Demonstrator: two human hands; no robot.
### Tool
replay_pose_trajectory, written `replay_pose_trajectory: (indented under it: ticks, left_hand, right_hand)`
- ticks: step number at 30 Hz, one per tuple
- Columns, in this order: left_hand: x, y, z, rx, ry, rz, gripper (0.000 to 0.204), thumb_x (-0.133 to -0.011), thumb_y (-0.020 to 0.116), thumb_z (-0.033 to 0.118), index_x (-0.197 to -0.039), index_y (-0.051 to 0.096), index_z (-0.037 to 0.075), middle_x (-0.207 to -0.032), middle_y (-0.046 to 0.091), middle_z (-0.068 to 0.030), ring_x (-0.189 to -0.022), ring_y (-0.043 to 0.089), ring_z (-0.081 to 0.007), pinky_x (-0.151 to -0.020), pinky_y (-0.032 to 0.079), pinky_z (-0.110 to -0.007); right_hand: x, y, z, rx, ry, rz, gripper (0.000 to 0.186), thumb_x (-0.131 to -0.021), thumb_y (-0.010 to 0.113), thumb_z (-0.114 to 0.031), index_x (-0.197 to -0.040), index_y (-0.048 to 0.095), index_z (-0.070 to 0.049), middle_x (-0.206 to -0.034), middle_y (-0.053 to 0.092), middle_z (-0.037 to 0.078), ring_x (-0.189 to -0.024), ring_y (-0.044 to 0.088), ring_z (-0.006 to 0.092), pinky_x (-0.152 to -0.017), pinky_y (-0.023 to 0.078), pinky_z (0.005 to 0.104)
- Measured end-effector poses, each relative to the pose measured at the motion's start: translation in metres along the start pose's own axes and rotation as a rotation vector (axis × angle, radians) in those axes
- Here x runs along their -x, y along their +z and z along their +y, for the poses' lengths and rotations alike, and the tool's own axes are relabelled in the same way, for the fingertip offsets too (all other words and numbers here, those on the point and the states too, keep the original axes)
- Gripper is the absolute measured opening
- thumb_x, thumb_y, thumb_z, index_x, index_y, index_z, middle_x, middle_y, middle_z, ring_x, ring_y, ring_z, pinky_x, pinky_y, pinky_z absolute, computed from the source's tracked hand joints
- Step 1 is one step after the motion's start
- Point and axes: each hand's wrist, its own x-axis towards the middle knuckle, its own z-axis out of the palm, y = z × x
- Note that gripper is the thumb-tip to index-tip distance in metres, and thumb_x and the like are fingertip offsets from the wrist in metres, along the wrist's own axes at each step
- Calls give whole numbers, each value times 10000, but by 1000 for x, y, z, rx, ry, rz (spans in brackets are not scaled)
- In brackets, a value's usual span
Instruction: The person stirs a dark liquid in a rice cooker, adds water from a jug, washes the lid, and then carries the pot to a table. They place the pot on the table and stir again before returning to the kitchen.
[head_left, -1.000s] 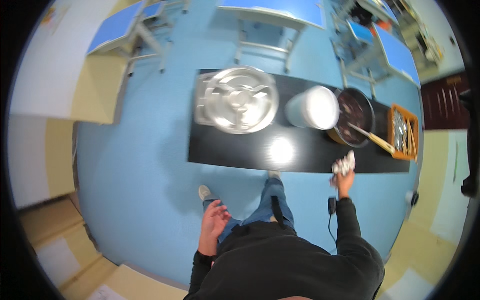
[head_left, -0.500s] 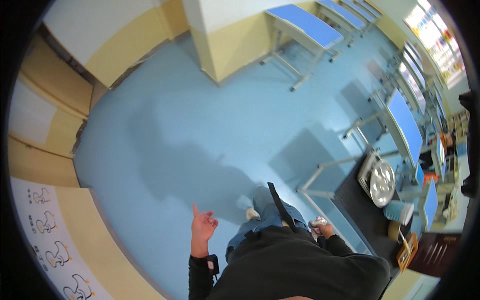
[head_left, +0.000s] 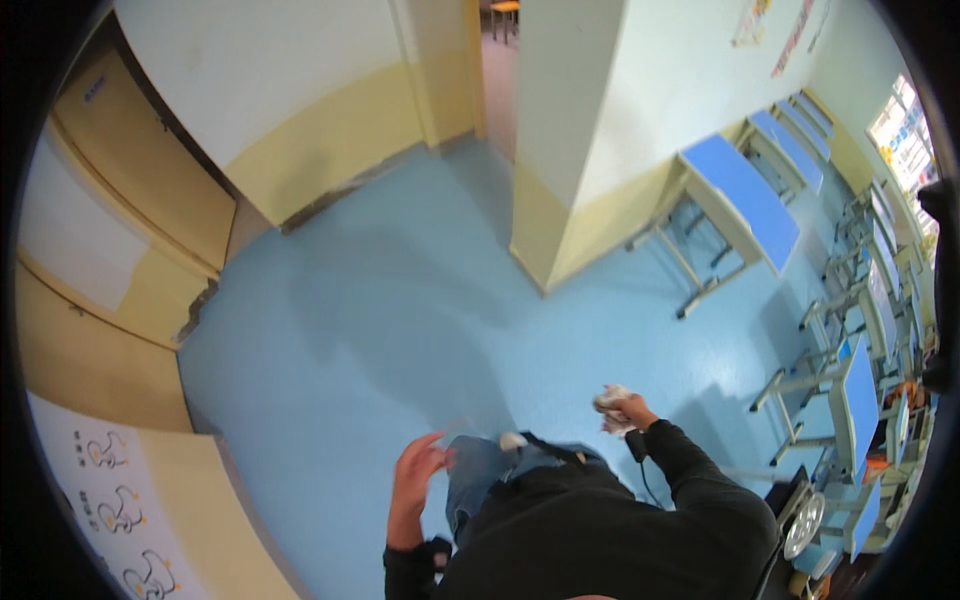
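Note:
A crumpled white cloth or wad of tissue is gripped in my right hand, which reaches forward over the floor, right of my legs. The fingers are closed round it, and its exact kind is hard to make out. My left hand is raised at the left beside my thigh, holding nothing, its fingers loosely bent and apart. Both forearms wear black sleeves, and a small black device with a cable hangs by the right wrist.
Blue floor spreads ahead. A wall pillar juts out in front. Blue-topped desks stand along the wall and to the right. A metal tray lies at the lower right. A brown door and a poster wall are at the left.
My view has shifted toward the pillar, and the side table with the tray has slid to the lower right. My right hand has reached forward with the cloth; my left fingers have bent.

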Motion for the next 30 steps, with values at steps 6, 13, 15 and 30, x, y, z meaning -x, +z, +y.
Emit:
replay_pose_trajectory:
  ticks: [6, 13, 15, 30]
  left_hand:
    - [-99, -193, 23, 426, -119, 652, 370, -831, 539, 284, -1174, 466, 165, -903, 500, -53, -731, 467, -191, -708, 446, -389]
    - [-411, -288, 241, 281, 314, 421, 336, -876, 512, 204, -1191, 439, 114, -874, 532, -18, -785, 497, -130, -705, 434, -320]
    - [-530, -255, 302, 285, 324, 138, 318, -887, 503, 191, -1184, 441, 100, -904, 564, -25, -828, 528, -138, -739, 455, -334]
    - [-1124, 114, 459, 993, -762, -766, 296, -847, 470, 235, -1060, 590, 68, -902, 590, -70, -799, 539, -210, -816, 412, -398]
  right_hand:
    - [-146, 216, -253, -77, -165, -501, 317, -779, 530, -118, -1051, 534, 45, -905, 598, 141, -731, 605, 208, -640, 524, 326]
    - [-218, 356, -452, -252, -82, -537, 310, -816, 466, -89, -1096, 503, 38, -912, 593, 136, -771, 606, 197, -652, 522, 314]
    - [-237, 375, -506, -302, -196, -542, 324, -835, 464, -113, -1123, 479, 34, -939, 596, 130, -777, 607, 185, -655, 521, 316]
    - [-487, 340, -818, -1109, -291, -216, 345, -840, 463, -187, -1117, 494, 17, -964, 603, 150, -810, 621, 236, -691, 541, 358]
